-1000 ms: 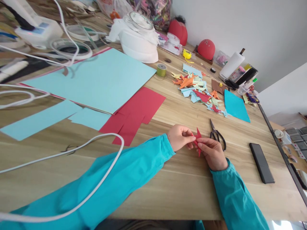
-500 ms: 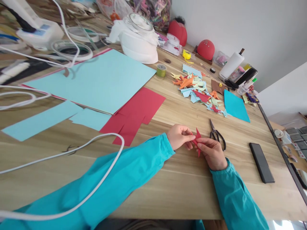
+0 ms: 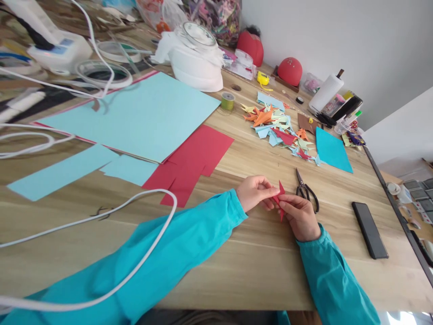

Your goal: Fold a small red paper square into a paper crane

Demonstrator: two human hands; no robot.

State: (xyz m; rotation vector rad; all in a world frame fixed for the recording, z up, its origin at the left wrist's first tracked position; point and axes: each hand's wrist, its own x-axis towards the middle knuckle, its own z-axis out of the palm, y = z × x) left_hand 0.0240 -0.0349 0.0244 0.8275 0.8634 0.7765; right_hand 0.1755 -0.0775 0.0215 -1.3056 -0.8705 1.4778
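**Q:** What do the two hands hold?

**A:** One small red folded piece (image 3: 280,188), pointed at top and bottom. The left hand (image 3: 254,193) pinches its left edge between thumb and forefinger. The right hand (image 3: 299,217) has its fingertips closed on the lower right part. The piece stands roughly upright between the hands, just above the table (image 3: 257,271).

**Q:** Why is it held from both sides?

**A:** Probably because the piece is small and creased. Opposed pinches keep it from turning, and both forearms appear to rest on the wood, which would steady the fingertips.

**Q:** What lies about the grip?

**A:** The scissors (image 3: 307,192) lie just beyond the right hand's knuckles, handles toward the hand, apparently within easy reach. A dark phone (image 3: 369,229) lies flat, well to the right of the grip. The red sheet (image 3: 196,158), notched along its near edge, lies to the left, beyond the left hand. Farther beyond the grip sit a heap of folded paper shapes (image 3: 280,128) and a teal sheet (image 3: 333,150), well apart and likely kept out of the working spot. A white cable (image 3: 135,266) loops in front of the left sleeve.
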